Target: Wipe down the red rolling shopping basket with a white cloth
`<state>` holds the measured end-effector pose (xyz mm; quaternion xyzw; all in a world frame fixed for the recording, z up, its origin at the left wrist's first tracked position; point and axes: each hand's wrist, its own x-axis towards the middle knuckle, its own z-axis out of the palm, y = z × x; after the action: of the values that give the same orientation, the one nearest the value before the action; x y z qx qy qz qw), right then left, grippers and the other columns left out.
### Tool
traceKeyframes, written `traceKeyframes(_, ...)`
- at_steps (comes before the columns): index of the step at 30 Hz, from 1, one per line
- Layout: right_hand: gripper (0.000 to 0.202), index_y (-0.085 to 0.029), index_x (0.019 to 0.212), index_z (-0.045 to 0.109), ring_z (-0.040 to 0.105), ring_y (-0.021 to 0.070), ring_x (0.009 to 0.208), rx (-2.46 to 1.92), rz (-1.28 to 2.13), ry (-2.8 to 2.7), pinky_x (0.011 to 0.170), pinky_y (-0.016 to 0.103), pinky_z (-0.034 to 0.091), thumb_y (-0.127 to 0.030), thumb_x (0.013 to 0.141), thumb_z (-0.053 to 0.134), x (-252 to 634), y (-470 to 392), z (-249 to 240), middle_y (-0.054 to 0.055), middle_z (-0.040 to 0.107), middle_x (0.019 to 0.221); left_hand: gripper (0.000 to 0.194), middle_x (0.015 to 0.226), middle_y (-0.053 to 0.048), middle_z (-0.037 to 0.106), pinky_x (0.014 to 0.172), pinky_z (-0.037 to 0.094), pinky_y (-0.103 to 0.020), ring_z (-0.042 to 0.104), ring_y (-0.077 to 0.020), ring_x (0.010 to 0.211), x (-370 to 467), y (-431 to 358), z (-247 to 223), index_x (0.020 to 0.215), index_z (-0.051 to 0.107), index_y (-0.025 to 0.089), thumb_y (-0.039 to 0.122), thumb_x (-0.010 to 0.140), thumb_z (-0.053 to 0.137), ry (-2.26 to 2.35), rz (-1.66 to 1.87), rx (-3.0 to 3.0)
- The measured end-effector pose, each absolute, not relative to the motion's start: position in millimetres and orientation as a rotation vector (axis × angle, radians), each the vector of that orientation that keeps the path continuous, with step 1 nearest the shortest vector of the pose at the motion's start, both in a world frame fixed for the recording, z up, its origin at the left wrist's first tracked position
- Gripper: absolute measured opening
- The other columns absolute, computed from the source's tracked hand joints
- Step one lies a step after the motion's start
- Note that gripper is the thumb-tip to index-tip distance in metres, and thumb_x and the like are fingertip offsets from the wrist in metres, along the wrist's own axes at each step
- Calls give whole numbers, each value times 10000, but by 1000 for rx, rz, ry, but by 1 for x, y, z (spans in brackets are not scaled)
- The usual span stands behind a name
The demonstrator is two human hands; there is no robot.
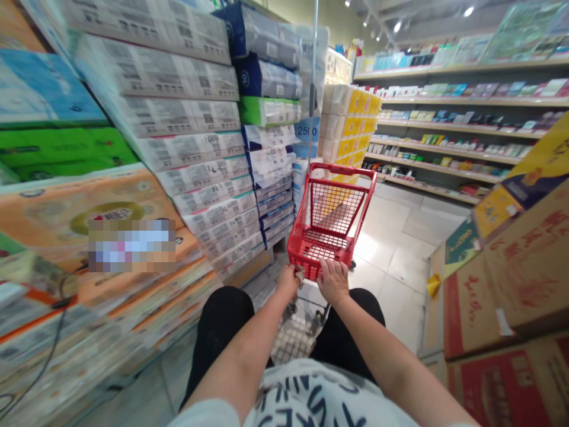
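A red plastic shopping cart (340, 204) with a mesh basket stands on the floor in front of my knees. My right hand (334, 281) lies on its near lower edge, fingers curled over the rim. Just left of it, my left hand (290, 282) is closed beside the cart's near left corner. A small crumpled greyish bit (301, 274) shows at its fingers; it looks like cloth, though I cannot make it out surely. Part of the cart's wheeled base shows below the hands, between my black-trousered knees.
Tall stacks of white wrapped packs (178, 77) and orange tissue packs (120, 207) rise close on the left. Cardboard boxes (524, 267) line the right. Behind the cart, tiled floor (395, 243) leads to stocked shelves (462, 101). A cable (56, 332) hangs at lower left.
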<state>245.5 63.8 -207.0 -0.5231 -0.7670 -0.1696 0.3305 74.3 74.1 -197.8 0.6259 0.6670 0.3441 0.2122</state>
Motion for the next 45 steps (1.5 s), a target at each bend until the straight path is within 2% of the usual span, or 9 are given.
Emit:
traceKeyframes(4,468,-187,1259,543,469,257,1103,-1371,-445,-2007,1047,418,224,-210,791,549,245,65,-205,97,619,1162,275,1025,-60,613,912,436,-298,583,-178,998,72,77,-194,893,602,181,-7,718,503,1825,1025,1636)
traceKeyframes(11,586,-204,1418,401,386,252,1297,-1197,-423,-2148,1119,435,187,-234,848,531,240,43,-205,106,499,1382,175,885,-62,691,733,483,-268,631,-161,790,79,74,-187,932,624,147,105,771,569,1742,985,1414)
traceKeyframes(16,669,-192,1447,343,504,238,1207,-1074,-118,-2274,981,368,444,-165,814,557,233,38,-222,137,425,1434,166,827,-50,702,674,495,-228,646,-124,715,90,68,-172,940,634,128,134,814,526,1580,934,1408)
traceKeyframes(20,591,-201,1380,437,594,212,1072,-1066,77,-2185,848,323,532,-83,807,520,228,53,-217,125,526,1307,182,802,-54,689,766,498,-290,644,-168,796,81,64,-151,881,662,147,271,857,530,1578,928,1494)
traceKeyframes(24,338,-231,1215,599,549,216,1145,-848,-66,-2255,950,361,480,-140,909,488,229,59,-212,89,570,1274,239,1063,-93,652,1023,362,-379,526,-219,1110,64,61,-133,988,643,178,310,915,457,1835,1057,1799)
traceKeyframes(28,307,-200,1156,649,479,226,1249,-696,-374,-2535,1044,393,396,-107,894,518,243,57,-229,91,608,1258,300,1165,-67,632,1095,266,-416,444,-225,1197,56,68,-125,1012,669,213,304,953,389,1932,630,2344)
traceKeyframes(34,264,-142,1004,689,466,232,1254,-638,-506,-2745,994,392,423,-110,926,439,230,67,-223,115,677,1089,338,1066,-50,688,1055,319,-362,509,-206,1119,53,87,-120,945,713,237,341,957,392,1843,281,2429)
traceKeyframes(38,323,-141,1120,642,425,253,1280,-545,-519,-2757,918,395,469,-108,940,375,208,78,-204,117,637,1183,329,1015,-63,713,925,421,-296,593,-204,1026,52,97,-111,972,729,243,400,933,442,1865,142,2361)
traceKeyframes(45,463,-57,1247,578,479,229,1258,-724,-504,-2744,1065,390,381,-34,816,411,229,74,-242,163,573,1301,389,1035,-77,717,820,461,-280,648,-213,968,53,94,-106,1051,717,282,493,928,414,1901,34,2344)
